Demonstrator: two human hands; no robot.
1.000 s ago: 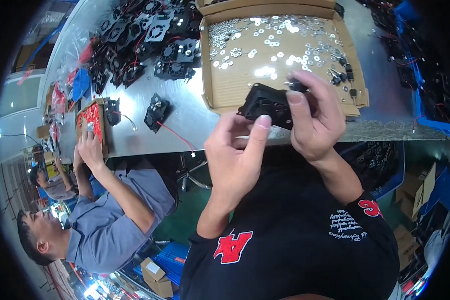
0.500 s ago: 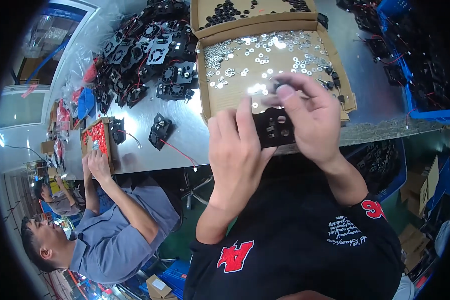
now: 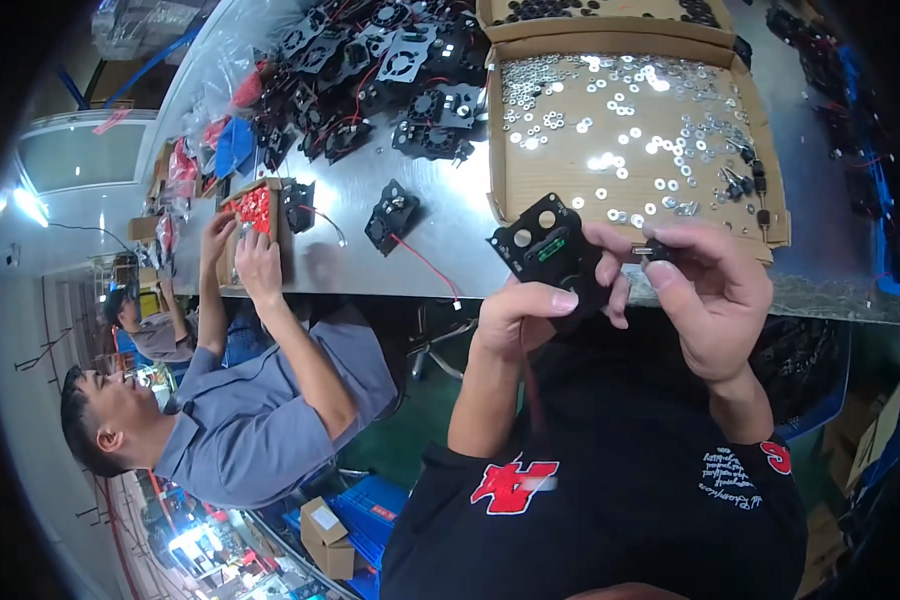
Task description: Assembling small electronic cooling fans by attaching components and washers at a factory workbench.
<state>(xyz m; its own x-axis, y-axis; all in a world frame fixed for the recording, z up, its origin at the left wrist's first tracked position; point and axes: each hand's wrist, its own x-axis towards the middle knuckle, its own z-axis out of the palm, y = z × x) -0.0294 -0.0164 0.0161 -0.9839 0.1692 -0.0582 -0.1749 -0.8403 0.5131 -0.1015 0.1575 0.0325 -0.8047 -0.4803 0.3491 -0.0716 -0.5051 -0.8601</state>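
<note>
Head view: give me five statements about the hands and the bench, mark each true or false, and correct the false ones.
1. The left hand holds a black module. True.
2. The right hand is empty. False: the right hand pinches a small dark part between thumb and finger.
3. A red wire trails from a black unit lying on the metal bench. True.
4. The shiny washers lie in a blue bin. False: the washers lie in a cardboard tray.
5. The co-worker's shirt is grey-blue. True.
</note>
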